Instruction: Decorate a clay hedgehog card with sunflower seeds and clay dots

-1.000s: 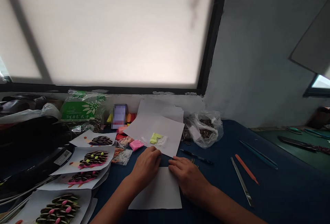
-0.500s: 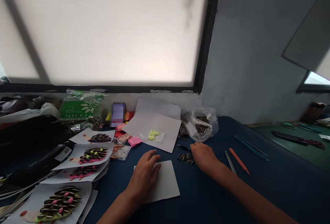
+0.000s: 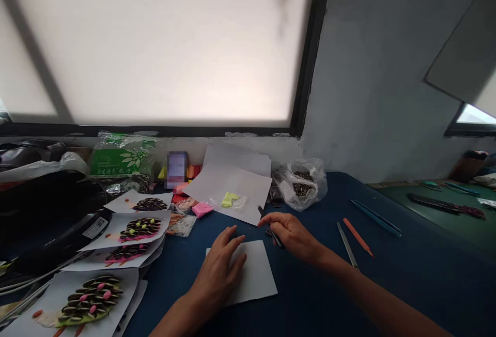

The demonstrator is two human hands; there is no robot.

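Note:
My left hand [image 3: 221, 267] rests with fingers apart on a small white sheet of paper [image 3: 259, 271]. Right of the paper, my right hand [image 3: 287, 232] is closed around a dark pen [image 3: 272, 231]. The pen slants, one end pointing up and left near the larger sheets. Sunflower seeds on the table by this hand are mostly hidden behind it. Several finished cards lie to the left, among them a seed hedgehog card [image 3: 93, 298] with pink dots and another card [image 3: 141, 228] with yellow-green dots.
A plastic bag of sunflower seeds [image 3: 304, 187] stands behind my right hand. Larger white sheets [image 3: 217, 184] carry a packet of yellow-green clay [image 3: 230, 200]. On the right lie blue tweezers [image 3: 375, 217], an orange tool [image 3: 358, 237] and a grey tool [image 3: 346, 244]. A pink clay packet [image 3: 202, 209] lies left.
My right hand has picked up the pen from beside the seeds and moved left toward the paper. The small sheet has shifted slightly right under my left hand.

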